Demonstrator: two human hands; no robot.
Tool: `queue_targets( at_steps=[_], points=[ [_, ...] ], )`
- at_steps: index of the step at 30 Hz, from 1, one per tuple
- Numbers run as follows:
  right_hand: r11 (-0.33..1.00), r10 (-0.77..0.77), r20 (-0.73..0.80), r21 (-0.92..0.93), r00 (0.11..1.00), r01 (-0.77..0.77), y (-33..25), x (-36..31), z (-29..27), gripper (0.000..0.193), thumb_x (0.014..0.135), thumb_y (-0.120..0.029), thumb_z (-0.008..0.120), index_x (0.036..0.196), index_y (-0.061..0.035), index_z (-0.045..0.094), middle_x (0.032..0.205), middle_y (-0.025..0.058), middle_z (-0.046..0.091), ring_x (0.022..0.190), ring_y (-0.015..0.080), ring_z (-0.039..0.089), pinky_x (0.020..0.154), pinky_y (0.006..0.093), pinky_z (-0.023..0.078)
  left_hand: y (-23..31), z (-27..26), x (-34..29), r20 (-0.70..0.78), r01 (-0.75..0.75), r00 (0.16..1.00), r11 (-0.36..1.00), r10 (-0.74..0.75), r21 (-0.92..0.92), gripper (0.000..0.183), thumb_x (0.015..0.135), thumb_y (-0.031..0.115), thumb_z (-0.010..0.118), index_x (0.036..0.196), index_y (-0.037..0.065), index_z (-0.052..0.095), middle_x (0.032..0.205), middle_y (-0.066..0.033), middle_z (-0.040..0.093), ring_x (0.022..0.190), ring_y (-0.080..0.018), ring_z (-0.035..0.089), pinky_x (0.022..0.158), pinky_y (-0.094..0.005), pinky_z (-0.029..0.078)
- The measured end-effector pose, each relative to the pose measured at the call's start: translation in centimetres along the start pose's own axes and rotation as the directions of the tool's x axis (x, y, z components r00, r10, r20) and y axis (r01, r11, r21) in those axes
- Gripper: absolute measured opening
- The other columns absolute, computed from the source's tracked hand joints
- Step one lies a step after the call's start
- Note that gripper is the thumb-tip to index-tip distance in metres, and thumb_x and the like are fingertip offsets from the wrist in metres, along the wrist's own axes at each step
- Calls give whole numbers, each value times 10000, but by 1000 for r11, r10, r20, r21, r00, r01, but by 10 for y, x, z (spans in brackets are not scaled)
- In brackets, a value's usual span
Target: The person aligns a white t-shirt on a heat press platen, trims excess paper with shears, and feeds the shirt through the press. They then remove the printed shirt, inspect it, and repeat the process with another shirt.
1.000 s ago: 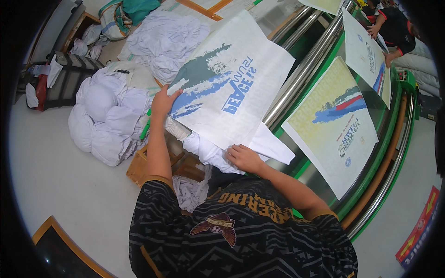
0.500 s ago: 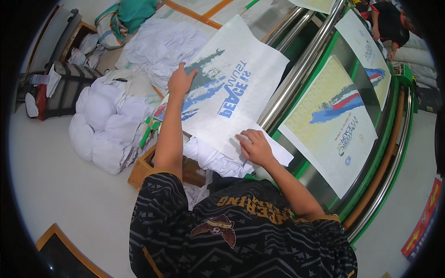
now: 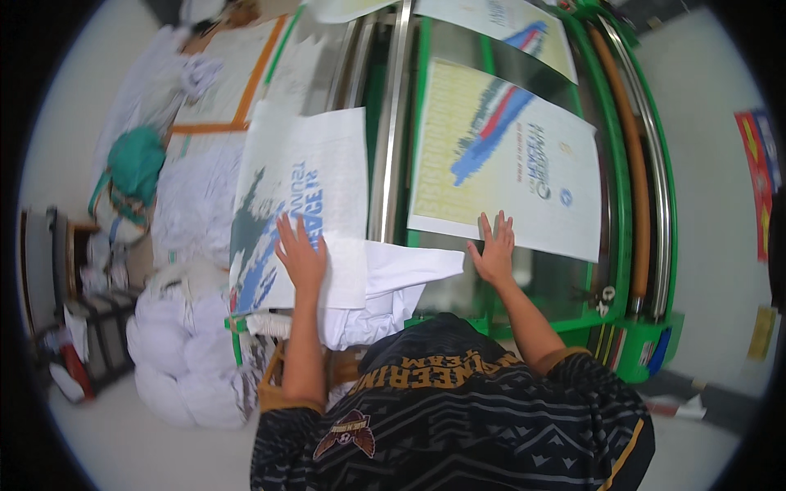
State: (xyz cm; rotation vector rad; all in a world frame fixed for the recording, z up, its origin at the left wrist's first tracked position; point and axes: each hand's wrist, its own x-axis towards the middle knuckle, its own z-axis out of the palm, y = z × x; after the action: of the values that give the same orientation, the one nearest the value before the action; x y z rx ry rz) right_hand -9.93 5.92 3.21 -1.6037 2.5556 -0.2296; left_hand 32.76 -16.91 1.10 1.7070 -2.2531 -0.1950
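My left hand (image 3: 301, 252) lies open, fingers spread, on a white printed sheet (image 3: 340, 188) with blue lettering and grey-green and blue brush strokes. White fabric (image 3: 409, 266) sticks out from under the sheet's right side. Over on the right, my right hand (image 3: 494, 252) is open, its fingertips at the lower edge of a pale yellow and white printed sheet (image 3: 458, 192) with a blue and red streak. That second sheet rests on the bed of a green-framed roller machine (image 3: 626, 323). Whether the right fingertips touch the sheet or hover just above it, I cannot tell.
Shiny metal rollers (image 3: 390, 135) run between the two sheets. Another printed sheet (image 3: 471, 18) lies farther up the machine. At the left are a large white bundle (image 3: 184, 352), piled white cloth (image 3: 196, 192) and a green bag (image 3: 135, 164). A brown roller (image 3: 634, 172) lines the right side.
My view has swung to the right. My right hand has left the left-hand sheet and moved over to the yellow one. My left hand has shifted from that sheet's left edge onto its lower middle.
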Motion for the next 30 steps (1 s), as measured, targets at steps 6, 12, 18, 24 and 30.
queue_targets(
  at_steps=[6, 12, 18, 24, 30],
  points=[
    [953, 294, 202, -140, 934, -270, 46, -16, -8, 928, 1080, -750, 543, 1848, -321, 247, 1885, 322, 110, 1696, 648, 135, 1321, 776, 216, 109, 1, -78, 222, -36, 971, 971, 90, -238, 852, 1000, 323, 776, 1736, 65, 432, 1879, -252, 227, 1766, -412, 158, 1326, -669, 240],
    [954, 221, 200, 158, 954, -254, -1, 24, -23, 882, 1069, -708, 612, 1782, -229, 409, 1784, 302, 404, 1592, 588, 424, 1275, 713, 372, 151, -13, -107, 375, -181, 893, 961, 250, -210, 883, 997, 340, 809, 1740, 59, 422, 1893, -283, 140, 1769, -446, 115, 1346, -676, 241],
    [875, 68, -129, 484, 989, 3, 76, 15, 17, 733, 1034, -488, 768, 1664, -165, 579, 1738, 250, 495, 1579, 540, 465, 1280, 648, 404, 155, -26, -128, 407, -184, 873, 954, 269, -236, 848, 995, 311, 827, 1713, 46, 462, 1880, -312, 154, 1760, -476, 128, 1351, -651, 257],
    [906, 419, 42, 44, 907, -420, 156, -41, 3, 720, 1087, -619, 636, 1757, -453, 433, 1893, 242, 198, 1698, 623, 144, 1303, 768, 273, 138, -28, -166, 341, -17, 926, 921, 161, -389, 722, 994, 271, 819, 1627, 31, 568, 1808, -388, 280, 1705, -559, 237, 1348, -611, 294],
    [768, 558, 239, 215, 795, -604, 71, -37, -29, 752, 1092, -623, 623, 1775, -399, 402, 1867, 248, 254, 1692, 597, 204, 1279, 778, 300, 145, -23, -184, 398, -33, 900, 937, 179, -348, 559, 1012, 301, 803, 1501, 52, 695, 1785, -396, 334, 1688, -568, 277, 1321, -629, 335]
  ],
)
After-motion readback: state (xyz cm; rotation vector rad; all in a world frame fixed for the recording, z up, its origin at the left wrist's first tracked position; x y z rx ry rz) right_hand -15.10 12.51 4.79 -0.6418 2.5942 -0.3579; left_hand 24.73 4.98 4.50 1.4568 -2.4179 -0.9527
